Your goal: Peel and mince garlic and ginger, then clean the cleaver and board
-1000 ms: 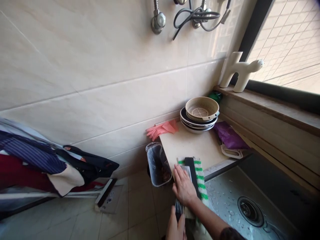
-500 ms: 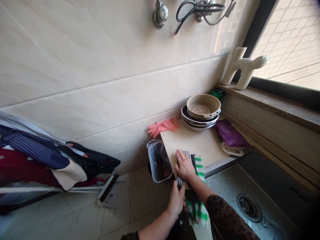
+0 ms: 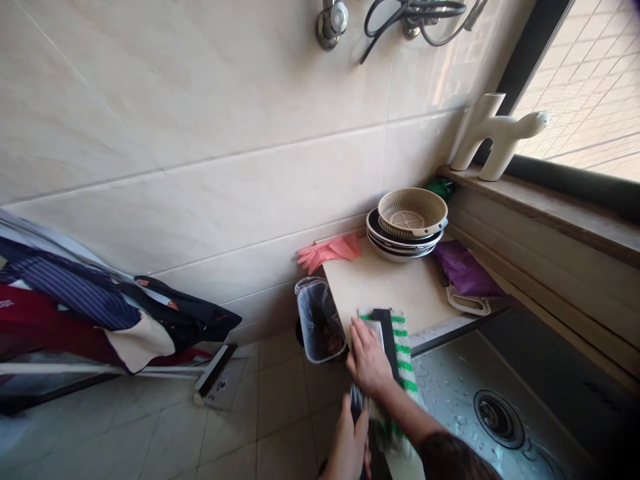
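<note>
Right hand (image 3: 367,357) lies flat on the striped mop pad (image 3: 405,353); left hand (image 3: 347,448) clenches its end. Slipping risks a drop into the sink (image 3: 450,407).

No legible txt, labels, brands or nos. in view.

We get bright daylight from the window (image 3: 585,87) at two o'clock, soft shadows, wide-angle bowing toward the edges, and a dark corner at four o'clock.
</note>
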{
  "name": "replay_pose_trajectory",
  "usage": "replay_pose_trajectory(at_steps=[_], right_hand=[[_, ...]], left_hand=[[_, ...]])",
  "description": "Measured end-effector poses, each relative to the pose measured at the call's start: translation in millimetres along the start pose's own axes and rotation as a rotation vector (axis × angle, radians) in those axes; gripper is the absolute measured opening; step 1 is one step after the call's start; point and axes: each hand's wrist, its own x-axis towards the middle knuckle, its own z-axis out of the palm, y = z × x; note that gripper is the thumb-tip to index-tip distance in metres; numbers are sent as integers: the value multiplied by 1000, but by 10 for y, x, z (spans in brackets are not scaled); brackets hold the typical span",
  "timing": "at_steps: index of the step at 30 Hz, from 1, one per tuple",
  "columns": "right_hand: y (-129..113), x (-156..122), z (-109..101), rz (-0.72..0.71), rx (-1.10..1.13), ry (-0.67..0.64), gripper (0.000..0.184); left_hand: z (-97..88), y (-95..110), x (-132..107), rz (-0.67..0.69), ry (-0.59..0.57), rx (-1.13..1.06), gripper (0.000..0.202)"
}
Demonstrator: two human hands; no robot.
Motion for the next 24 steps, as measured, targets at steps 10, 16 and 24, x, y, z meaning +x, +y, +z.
replay_pose_trajectory(at_steps=[10,16,24], right_hand=[[64,96,-76,45,-3,-27,61],[-8,38,-58,49,95,46,58],[57,-306,-1065,401,847,354,64]], left_hand=[[23,184,51,74,-38,-36,67],[26,98,5,50,31,20,69],[-142,1083,-343,747,141,40,45]])
